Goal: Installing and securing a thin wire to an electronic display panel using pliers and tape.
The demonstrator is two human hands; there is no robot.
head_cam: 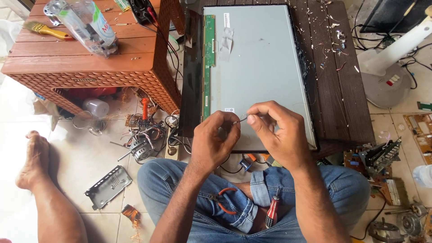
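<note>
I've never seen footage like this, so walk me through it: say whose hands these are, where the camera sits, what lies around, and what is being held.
There is no machine here. A camera worn on a seated person's head looks down at their own two bare hands. The left hand and right hand meet over a grey flat display panel lying back-up on a dark wooden board. Between their fingertips they pinch a small thin metal piece; it is too small to tell what. Orange-handled pliers and a red-handled screwdriver rest on the person's lap. A brown plastic stool stands to the left, carrying a clear plastic bottle and a paintbrush.
</note>
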